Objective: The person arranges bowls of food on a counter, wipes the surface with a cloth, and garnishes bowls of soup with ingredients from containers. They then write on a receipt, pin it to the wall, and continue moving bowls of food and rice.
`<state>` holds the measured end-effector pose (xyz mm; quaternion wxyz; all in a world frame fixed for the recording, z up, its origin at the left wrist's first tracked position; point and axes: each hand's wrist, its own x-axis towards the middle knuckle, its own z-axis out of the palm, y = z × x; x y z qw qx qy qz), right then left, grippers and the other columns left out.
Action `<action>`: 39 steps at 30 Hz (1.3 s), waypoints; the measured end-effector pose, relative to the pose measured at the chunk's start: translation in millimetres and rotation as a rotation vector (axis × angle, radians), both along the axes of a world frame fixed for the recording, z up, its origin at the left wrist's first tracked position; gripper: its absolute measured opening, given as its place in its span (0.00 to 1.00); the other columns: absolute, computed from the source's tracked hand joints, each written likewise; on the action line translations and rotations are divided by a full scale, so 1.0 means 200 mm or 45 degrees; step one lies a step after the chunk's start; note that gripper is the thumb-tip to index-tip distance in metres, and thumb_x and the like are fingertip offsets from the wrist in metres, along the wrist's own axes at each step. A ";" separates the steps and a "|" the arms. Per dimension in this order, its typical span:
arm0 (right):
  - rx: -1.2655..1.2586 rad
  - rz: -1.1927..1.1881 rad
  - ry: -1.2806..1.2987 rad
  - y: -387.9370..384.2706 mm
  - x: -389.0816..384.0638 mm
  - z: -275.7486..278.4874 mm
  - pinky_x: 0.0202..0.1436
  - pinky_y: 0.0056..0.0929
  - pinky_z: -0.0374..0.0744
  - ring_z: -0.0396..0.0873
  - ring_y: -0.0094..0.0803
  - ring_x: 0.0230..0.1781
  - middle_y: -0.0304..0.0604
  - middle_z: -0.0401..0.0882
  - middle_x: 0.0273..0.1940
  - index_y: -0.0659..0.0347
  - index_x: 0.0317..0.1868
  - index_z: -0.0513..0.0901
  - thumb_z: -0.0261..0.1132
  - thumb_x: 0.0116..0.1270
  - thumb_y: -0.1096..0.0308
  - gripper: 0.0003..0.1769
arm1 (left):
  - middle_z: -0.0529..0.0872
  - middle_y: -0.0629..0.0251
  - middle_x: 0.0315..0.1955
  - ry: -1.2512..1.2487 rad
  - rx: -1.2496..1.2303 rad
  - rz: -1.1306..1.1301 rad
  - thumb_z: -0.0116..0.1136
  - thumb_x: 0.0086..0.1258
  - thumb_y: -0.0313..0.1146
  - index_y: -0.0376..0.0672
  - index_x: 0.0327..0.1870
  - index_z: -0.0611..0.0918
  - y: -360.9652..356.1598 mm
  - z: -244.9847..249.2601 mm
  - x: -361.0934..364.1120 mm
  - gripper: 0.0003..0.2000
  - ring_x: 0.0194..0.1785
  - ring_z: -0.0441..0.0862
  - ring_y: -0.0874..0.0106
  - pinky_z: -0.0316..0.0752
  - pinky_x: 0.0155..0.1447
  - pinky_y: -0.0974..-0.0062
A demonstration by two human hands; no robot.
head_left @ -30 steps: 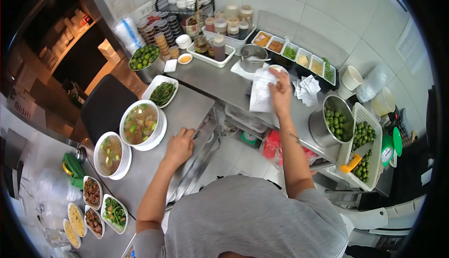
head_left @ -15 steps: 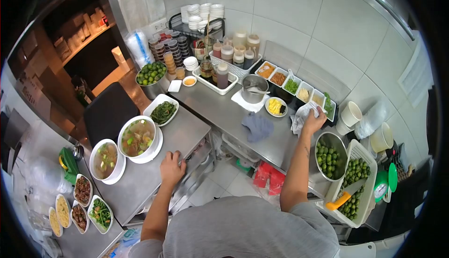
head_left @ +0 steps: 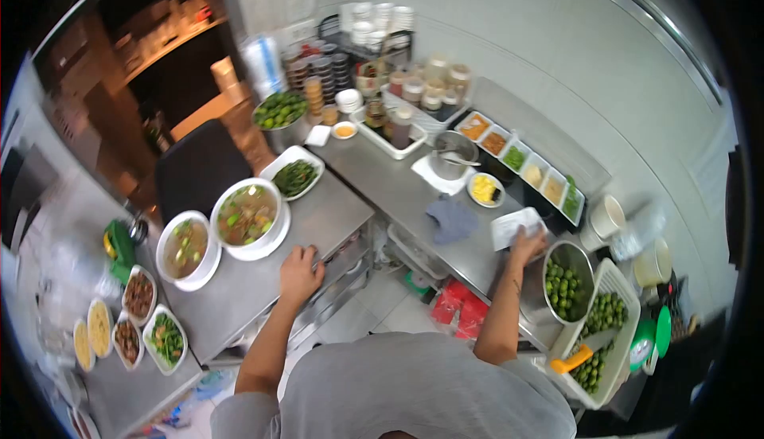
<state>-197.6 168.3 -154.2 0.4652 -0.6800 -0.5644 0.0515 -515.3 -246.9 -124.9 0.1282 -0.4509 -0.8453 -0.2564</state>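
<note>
My right hand [head_left: 528, 245] is closed on a white sheet [head_left: 514, 227], which looks like paper, over the right counter. A blue-grey cloth [head_left: 451, 219] lies to its left, and a metal pot of small green citrus fruits [head_left: 563, 293] stands on its right. My left hand [head_left: 302, 273] rests on the edge of the left counter, fingers slightly bent and holding nothing. Near it are two white bowls of soup, the larger bowl [head_left: 248, 214] and the smaller bowl [head_left: 187, 249], plus a dish of cooked greens [head_left: 294, 179].
Topping trays [head_left: 513, 157] line the wall. A saucepan [head_left: 454, 155] and a plate of yellow pieces [head_left: 485, 191] stand before them. An orange-handled knife [head_left: 574, 359] lies on a fruit basket [head_left: 617, 363]. A floor gap separates the counters; small dishes [head_left: 166, 340] fill the left corner.
My right hand has drawn back from the topping trays toward me with the white sheet, which now looks flatter. The view has shifted; my left hand stays on the counter edge.
</note>
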 end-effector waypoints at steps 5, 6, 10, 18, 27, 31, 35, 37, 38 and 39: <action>0.556 -0.016 -0.268 -0.10 -0.09 0.15 0.59 0.50 0.65 0.64 0.56 0.58 0.61 0.62 0.59 0.62 0.61 0.66 0.67 0.56 0.54 0.36 | 0.73 0.57 0.34 0.014 -0.082 0.038 0.57 0.57 0.36 0.45 0.42 0.73 -0.01 -0.02 -0.01 0.13 0.35 0.76 0.57 0.73 0.38 0.62; 0.598 0.019 -0.285 -0.15 -0.16 0.20 0.59 0.51 0.65 0.64 0.56 0.58 0.61 0.62 0.59 0.62 0.62 0.65 0.65 0.58 0.53 0.36 | 0.72 0.57 0.33 0.056 -0.062 0.015 0.57 0.57 0.36 0.45 0.42 0.73 -0.02 -0.03 -0.01 0.13 0.35 0.76 0.57 0.73 0.38 0.62; 0.773 0.287 -0.211 -0.45 -0.45 0.46 0.60 0.52 0.61 0.61 0.55 0.61 0.59 0.60 0.62 0.64 0.63 0.63 0.55 0.66 0.47 0.34 | 0.72 0.58 0.34 0.049 0.027 -0.009 0.58 0.58 0.34 0.44 0.42 0.73 -0.04 -0.04 0.00 0.13 0.36 0.75 0.58 0.72 0.39 0.62; -0.494 1.942 0.736 -1.02 -1.02 0.37 0.39 0.27 0.79 0.79 0.34 0.38 0.48 0.77 0.40 0.67 0.58 0.67 0.54 0.69 0.70 0.19 | 0.77 0.51 0.35 -0.412 0.448 0.216 0.51 0.65 0.31 0.40 0.41 0.75 -0.44 -0.13 0.05 0.08 0.39 0.77 0.56 0.72 0.42 0.62; -1.701 2.070 0.969 -1.70 -1.69 0.13 0.34 0.33 0.83 0.81 0.41 0.36 0.61 0.74 0.43 0.71 0.64 0.49 0.48 0.67 0.77 0.27 | 0.81 0.55 0.30 -1.418 1.361 0.964 0.42 0.68 0.28 0.34 0.56 0.62 -1.04 -0.04 -0.30 0.17 0.29 0.82 0.69 0.73 0.27 0.76; -1.461 1.762 1.018 -1.80 -1.83 0.10 0.35 0.37 0.85 0.81 0.43 0.36 0.59 0.73 0.42 0.72 0.58 0.55 0.49 0.66 0.79 0.21 | 0.81 0.54 0.34 -1.504 1.558 0.819 0.42 0.68 0.28 0.34 0.56 0.59 -1.09 -0.04 -0.46 0.18 0.31 0.83 0.68 0.73 0.28 0.77; -1.465 1.844 1.104 -1.79 -1.87 0.08 0.35 0.38 0.86 0.81 0.42 0.34 0.56 0.72 0.41 0.71 0.59 0.55 0.49 0.63 0.81 0.24 | 0.79 0.53 0.38 -1.482 1.621 0.964 0.40 0.65 0.23 0.36 0.50 0.61 -1.08 -0.08 -0.58 0.13 0.31 0.84 0.65 0.74 0.22 0.77; -1.498 1.806 1.101 -1.78 -1.90 0.05 0.35 0.38 0.86 0.80 0.41 0.33 0.54 0.72 0.40 0.71 0.59 0.56 0.49 0.63 0.81 0.24 | 0.79 0.52 0.40 -1.491 1.593 0.923 0.39 0.64 0.21 0.37 0.52 0.61 -1.08 -0.09 -0.60 0.15 0.29 0.85 0.64 0.74 0.19 0.77; -1.497 1.773 1.119 -1.79 -1.92 0.06 0.34 0.38 0.86 0.80 0.40 0.32 0.54 0.72 0.40 0.70 0.59 0.56 0.49 0.63 0.81 0.24 | 0.78 0.51 0.40 -1.490 1.580 0.915 0.39 0.64 0.21 0.36 0.52 0.61 -1.09 -0.09 -0.60 0.15 0.30 0.85 0.64 0.74 0.20 0.77; -1.495 1.740 1.142 -1.81 -1.94 0.08 0.33 0.37 0.86 0.80 0.40 0.32 0.54 0.72 0.40 0.70 0.59 0.57 0.49 0.63 0.80 0.23 | 0.78 0.51 0.41 -1.487 1.565 0.905 0.39 0.65 0.21 0.36 0.53 0.61 -1.10 -0.08 -0.60 0.15 0.30 0.85 0.64 0.74 0.20 0.77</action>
